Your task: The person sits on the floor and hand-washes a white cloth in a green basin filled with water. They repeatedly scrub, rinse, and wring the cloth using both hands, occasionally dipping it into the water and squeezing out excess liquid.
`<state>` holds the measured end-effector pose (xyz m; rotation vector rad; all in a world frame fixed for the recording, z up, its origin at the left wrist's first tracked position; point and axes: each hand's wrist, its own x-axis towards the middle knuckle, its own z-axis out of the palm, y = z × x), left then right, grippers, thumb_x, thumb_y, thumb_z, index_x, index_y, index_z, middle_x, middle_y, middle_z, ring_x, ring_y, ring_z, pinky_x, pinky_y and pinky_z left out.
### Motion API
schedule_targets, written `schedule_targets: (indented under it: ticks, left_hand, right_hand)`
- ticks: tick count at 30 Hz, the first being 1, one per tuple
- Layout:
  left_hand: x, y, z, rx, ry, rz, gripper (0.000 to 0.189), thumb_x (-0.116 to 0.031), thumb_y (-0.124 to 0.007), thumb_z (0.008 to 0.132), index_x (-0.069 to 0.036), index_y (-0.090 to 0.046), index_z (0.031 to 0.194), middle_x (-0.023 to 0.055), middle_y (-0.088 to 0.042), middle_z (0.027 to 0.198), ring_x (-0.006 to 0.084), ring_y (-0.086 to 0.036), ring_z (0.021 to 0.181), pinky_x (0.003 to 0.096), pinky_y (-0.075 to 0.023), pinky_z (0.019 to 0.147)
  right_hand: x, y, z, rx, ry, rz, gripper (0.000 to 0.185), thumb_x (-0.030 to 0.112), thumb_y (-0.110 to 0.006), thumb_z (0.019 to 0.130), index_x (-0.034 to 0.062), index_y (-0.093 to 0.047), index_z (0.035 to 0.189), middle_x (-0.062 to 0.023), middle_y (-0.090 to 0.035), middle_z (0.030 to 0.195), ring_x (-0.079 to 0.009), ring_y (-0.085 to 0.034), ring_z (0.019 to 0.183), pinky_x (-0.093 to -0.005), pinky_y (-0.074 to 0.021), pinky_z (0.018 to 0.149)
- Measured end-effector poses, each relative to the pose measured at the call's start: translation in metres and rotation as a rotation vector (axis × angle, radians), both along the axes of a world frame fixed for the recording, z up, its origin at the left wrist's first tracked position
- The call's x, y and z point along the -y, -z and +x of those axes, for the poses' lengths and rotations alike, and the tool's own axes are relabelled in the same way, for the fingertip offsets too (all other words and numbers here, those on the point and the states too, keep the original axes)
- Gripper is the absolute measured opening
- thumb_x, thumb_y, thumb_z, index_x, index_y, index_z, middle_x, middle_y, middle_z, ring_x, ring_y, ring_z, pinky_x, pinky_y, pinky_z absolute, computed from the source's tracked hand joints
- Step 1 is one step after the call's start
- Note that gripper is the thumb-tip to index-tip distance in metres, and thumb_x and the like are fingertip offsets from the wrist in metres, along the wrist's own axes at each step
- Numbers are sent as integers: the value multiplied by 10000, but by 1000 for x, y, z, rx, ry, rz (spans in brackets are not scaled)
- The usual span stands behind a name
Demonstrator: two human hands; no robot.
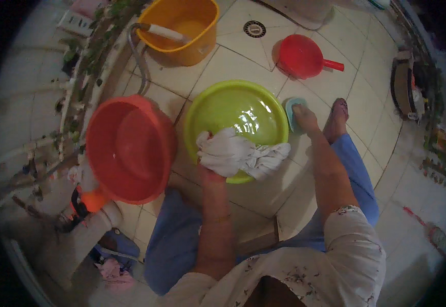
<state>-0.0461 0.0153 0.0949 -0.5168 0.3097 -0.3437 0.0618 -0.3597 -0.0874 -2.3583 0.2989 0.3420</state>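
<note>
A lime-green plastic basin holding water stands on the tiled floor before me. Over its near rim lies a wet, bunched white cloth. My left hand is closed on the cloth at its left end, the fingers largely hidden by the folds. Just right of the basin, my right hand grips a pale teal oval object, whose exact kind I cannot tell. To the left, close by the basin, stands a red plastic tub with no cloth visible in it.
An orange-yellow bucket with a hose end inside stands at the upper left. A red dipper lies near the floor drain. My bare right foot is beside my right hand. Pink cloth lies at lower left.
</note>
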Motion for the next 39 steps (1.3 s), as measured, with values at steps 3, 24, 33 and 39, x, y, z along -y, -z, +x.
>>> schedule_targets:
  ticks: [3, 24, 33, 39]
  left_hand:
    - [-7, 18, -4, -24, -40, -48, 228, -299, -424, 909, -106, -546, 907, 30, -579, 822, 160, -562, 780, 326, -483, 725]
    - [55, -97, -8, -329, -110, 657, 452, -452, -386, 931, -131, -446, 1242, 73, -477, 1240, 248, -485, 1113, 391, -421, 934]
    - [49, -78, -14, -255, -136, 833, 385, -403, -418, 933, -85, -531, 1118, 75, -579, 1079, 243, -559, 977, 399, -458, 866]
    - [40, -104, -26, -122, -161, 776, 376, -390, -396, 932, -93, -548, 1106, 93, -579, 1110, 275, -554, 1004, 448, -429, 918]
  right_hand:
    - [-26, -46, 6, -157, 173, 440, 259, 124, -608, 791, -13, -591, 1011, -76, -629, 887, -169, -598, 779, -292, -482, 707]
    - [-255, -303, -79, 461, -473, -8, 529, 274, -584, 796, 100, -450, 1277, -166, -393, 1337, -332, -440, 1159, -504, -375, 910]
    - [-233, -314, -150, 416, -152, 248, 546, 247, -607, 773, 100, -436, 1270, -168, -488, 1201, -332, -476, 1075, -424, -380, 913]
    - [-201, -337, -144, 62, 235, 869, 539, 170, -562, 823, 119, -388, 1330, -126, -518, 1150, -241, -530, 961, -340, -437, 787]
